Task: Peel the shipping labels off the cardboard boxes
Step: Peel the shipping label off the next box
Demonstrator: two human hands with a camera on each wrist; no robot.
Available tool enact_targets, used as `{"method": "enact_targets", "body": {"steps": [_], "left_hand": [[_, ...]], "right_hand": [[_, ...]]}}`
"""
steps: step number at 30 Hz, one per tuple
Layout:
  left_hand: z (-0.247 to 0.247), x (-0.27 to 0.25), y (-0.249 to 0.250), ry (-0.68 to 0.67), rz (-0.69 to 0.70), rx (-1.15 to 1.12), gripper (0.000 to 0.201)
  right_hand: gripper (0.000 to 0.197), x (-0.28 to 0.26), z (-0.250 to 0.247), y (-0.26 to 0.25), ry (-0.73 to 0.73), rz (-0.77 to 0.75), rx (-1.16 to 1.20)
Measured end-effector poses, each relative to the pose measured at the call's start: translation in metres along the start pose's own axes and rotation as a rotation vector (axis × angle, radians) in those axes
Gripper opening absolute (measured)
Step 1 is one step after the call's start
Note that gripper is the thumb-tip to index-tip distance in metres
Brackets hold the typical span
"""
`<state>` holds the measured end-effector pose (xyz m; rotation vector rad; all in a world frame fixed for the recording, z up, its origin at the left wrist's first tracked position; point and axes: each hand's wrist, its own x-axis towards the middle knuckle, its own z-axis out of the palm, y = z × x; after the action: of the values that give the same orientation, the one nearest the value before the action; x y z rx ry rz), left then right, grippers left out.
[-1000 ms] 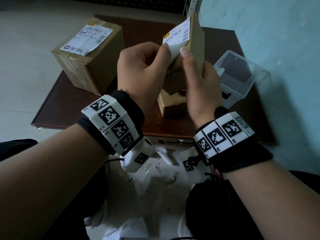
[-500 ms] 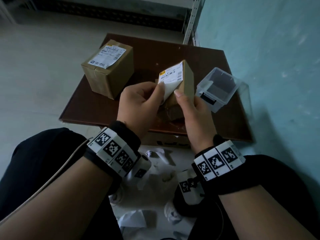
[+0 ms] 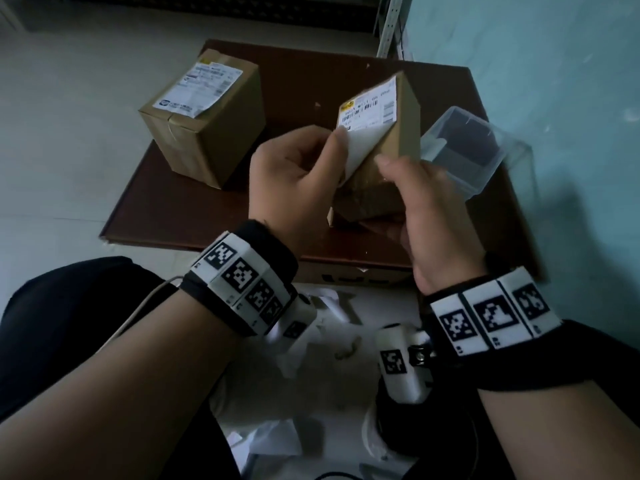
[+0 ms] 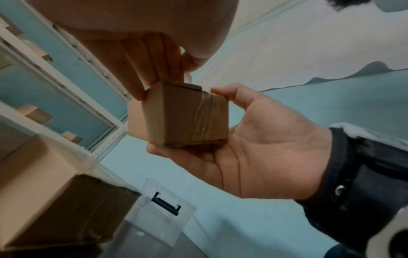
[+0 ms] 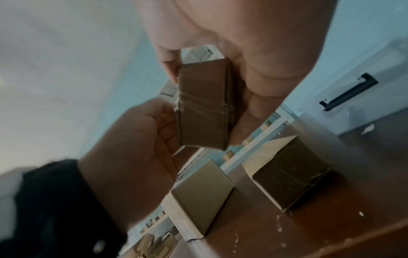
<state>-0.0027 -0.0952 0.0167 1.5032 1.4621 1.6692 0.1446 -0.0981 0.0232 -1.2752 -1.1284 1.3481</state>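
Brown table (image 3: 194, 216) with labelled cardboard box (image 3: 207, 133) and clear plastic bin (image 3: 485, 168).

Matt brown cardboard box (image 3: 388, 157) with glossy clear tape; its paper label (image 3: 367, 112) white and smooth. Beside the box, a clear glossy plastic tub (image 3: 485, 174); beneath it, a smooth brown wood-look table (image 3: 194, 209).

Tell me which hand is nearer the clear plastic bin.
Right. The right hand, gripping the small box, is beside the clear plastic bin; the left hand is beyond the box.

A clear plastic tub (image 3: 478, 147) sits on the brown tabletop (image 3: 194, 202) near the wall.
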Motion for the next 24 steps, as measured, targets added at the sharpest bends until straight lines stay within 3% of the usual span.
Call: {"method": "enact_targets", "body": {"steps": [7, 12, 19, 24], "left_hand": [[0.006, -0.004, -0.013, -0.037, -0.013, -0.010, 0.021], [0.001, -0.004, -0.023, 0.009, 0.085, 0.027, 0.028], [0.005, -0.001, -0.025, -0.027, -0.068, -0.034, 0.026], [0.005, 0.003, -0.025, -0.034, -0.040, 0.007, 0.026]], "right_hand": [[0.051, 0.014, 0.002, 0.009, -0.034, 0.090, 0.036], [0.048, 0.017, 0.000, 0.009, 0.004, 0.005, -0.044], [0.052, 0.021, 0.009, 0.017, 0.061, 0.066, 0.029], [0.042, 0.025, 0.011, 0.020, 0.068, 0.092, 0.053]]}}
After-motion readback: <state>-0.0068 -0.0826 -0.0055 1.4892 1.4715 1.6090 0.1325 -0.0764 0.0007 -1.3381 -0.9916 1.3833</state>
